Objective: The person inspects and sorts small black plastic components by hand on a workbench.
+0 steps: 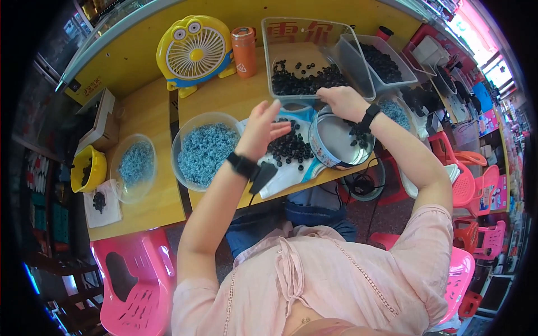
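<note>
My left hand is raised over the left side of a white and blue cloth, fingers apart with nothing in them. Small black round pieces lie scattered on that cloth beside it. My right hand is at the front rim of a clear plastic box partly filled with similar black pieces. Its fingertips are pressed together; what they hold, if anything, is hidden. Below that hand, a round tin is tilted on the cloth, with some black pieces at its right inner side.
Left of the cloth stands a clear bowl of blue-grey curly bits, then a smaller tub of them. A yellow fan and an orange bottle stand behind. Another clear box is right. A pink chair is front left.
</note>
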Tool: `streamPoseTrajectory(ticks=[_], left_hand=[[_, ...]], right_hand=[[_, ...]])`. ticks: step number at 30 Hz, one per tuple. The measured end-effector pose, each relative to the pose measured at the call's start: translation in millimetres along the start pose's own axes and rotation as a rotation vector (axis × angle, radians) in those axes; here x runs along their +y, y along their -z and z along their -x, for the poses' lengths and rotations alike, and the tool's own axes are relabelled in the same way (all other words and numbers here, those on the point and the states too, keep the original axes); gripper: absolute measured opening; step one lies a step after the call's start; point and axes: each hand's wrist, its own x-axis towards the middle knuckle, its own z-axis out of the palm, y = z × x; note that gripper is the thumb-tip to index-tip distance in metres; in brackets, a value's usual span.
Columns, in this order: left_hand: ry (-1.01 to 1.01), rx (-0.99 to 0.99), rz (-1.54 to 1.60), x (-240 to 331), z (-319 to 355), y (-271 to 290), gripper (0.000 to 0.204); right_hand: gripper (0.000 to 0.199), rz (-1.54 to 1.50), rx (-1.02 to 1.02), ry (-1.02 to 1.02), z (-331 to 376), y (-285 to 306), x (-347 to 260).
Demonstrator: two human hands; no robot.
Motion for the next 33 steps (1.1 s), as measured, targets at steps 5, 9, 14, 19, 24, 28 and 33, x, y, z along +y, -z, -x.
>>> streamPoseTrajectory(ticks=[5, 9, 14, 19, 24, 28, 33], left_hand=[[0.289, -0.074, 0.128, -3.5, -76.8, 5.1, 0.061], [0.099, -0.056, 0.039, 0.6, -70.5, -26.5, 0.055], [0.022, -0.096, -0.024, -0.2, -65.3, -33.1, 0.067], [-0.01, -0.091, 0.044, -6.4, -62.3, -31.8, 0.07], [-0.049, -0.104, 0.018, -9.6, -56.5, -34.5, 0.077], [-0.048, -0.096, 0.019, -14.0, -57.6, -31.1, 0.077], [-0.049, -0.117, 0.013, -12.1, -59.0, -28.5, 0.075]], right_hand=[[0.02, -0.047, 0.098, 0.102, 5.5, -7.8, -3.4], [0.02, -0.065, 0.043, 0.03, 12.7, -4.0, -2.4], [0.046, -0.633, -0.145, -0.18, -6.0, 9.1, 33.3], [0.039, -0.275, -0.057, -0.319, -63.0, 13.5, 88.5], [0.039, 0.039, -0.145, -0.41, -101.5, -12.5, 118.3], [0.046, -0.037, -0.16, -0.439, -129.4, -29.8, 94.1], [0.052, -0.241, -0.243, -0.366, -146.0, -34.8, 45.2]])
